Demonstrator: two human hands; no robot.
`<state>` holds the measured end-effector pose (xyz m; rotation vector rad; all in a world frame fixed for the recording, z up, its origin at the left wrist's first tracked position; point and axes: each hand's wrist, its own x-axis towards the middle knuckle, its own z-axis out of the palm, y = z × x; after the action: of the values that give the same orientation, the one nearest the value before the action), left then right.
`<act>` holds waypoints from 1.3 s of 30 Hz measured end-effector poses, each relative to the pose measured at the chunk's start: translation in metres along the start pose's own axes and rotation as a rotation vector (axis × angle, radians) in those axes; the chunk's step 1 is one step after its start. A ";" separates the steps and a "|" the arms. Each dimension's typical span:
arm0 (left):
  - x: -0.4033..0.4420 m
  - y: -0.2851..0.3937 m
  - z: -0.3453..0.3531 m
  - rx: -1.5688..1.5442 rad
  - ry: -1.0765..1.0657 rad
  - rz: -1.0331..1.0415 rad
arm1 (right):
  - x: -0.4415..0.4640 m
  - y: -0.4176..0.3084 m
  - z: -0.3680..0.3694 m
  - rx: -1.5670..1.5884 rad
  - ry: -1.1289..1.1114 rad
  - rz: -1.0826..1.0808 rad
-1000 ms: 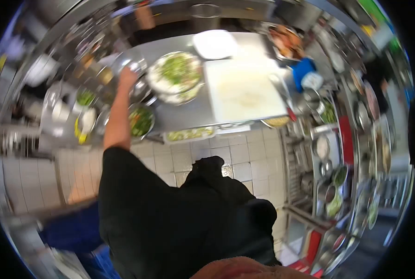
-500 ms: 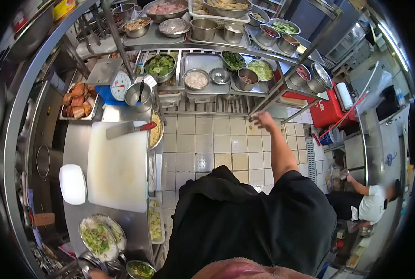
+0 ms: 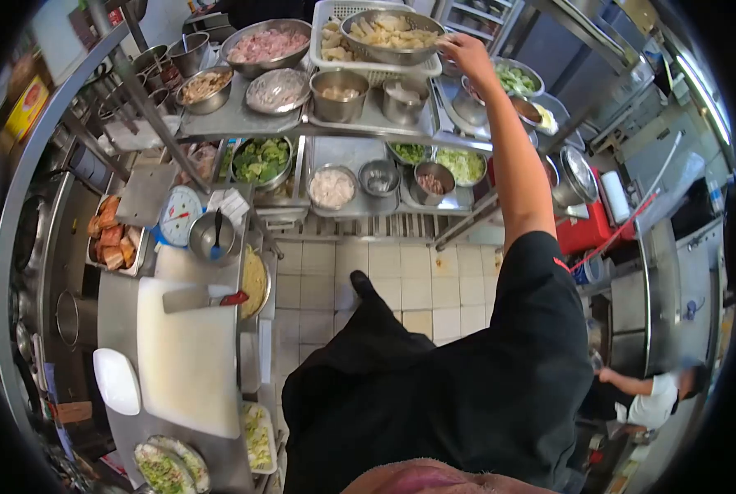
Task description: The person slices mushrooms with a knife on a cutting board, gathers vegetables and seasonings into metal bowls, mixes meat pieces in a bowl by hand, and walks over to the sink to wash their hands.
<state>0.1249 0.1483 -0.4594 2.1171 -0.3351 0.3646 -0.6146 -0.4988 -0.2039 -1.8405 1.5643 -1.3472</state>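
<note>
Right hand (image 3: pixel 465 54) has moved up to the right rim of the perforated colander (image 3: pixel 378 54), bringing it within reach. Fingers bent, close together; grip unconfirmed. Colander holds pale pieces, sits over white basket (image 3: pixel 402 74), far side. Forearm passes beside steel pot (image 3: pixel 469 109). Left hand out of view. Cleaver (image 3: pixel 188 299) on cutting board (image 3: pixel 188 370), left.

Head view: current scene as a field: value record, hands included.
Right hand: at colander's rim, grip unclear
Left hand: not visible
Colander: pale pieces inside, set on white basket
Cutting board: red-handled cleaver on top
White dish: beside board
Scale: blue, round dial
Co-worker: lower right
</note>
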 end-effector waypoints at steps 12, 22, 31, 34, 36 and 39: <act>-0.086 0.446 0.167 -0.553 -0.584 0.079 | 0.265 0.136 0.096 -0.998 -0.410 -0.340; -0.219 0.673 0.363 -0.623 -0.918 0.309 | 0.333 0.186 0.148 -0.577 -0.460 -0.717; -0.285 0.673 0.403 -0.625 -0.996 0.408 | 0.279 0.104 0.152 -0.444 -0.572 -0.314; -0.295 0.670 0.405 -0.717 -1.064 0.361 | 0.291 0.107 0.122 -0.208 -0.500 -0.311; -0.300 0.675 0.400 -0.748 -1.103 0.282 | 0.297 0.102 0.107 -0.107 -0.467 -0.321; -0.304 0.695 0.384 -0.698 -1.149 0.220 | 0.299 0.099 0.095 -0.094 -0.464 -0.335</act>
<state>-0.3642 -0.5141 -0.2474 1.3832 -1.1552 -0.8024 -0.6121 -0.8282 -0.2008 -2.3420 1.1317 -0.8793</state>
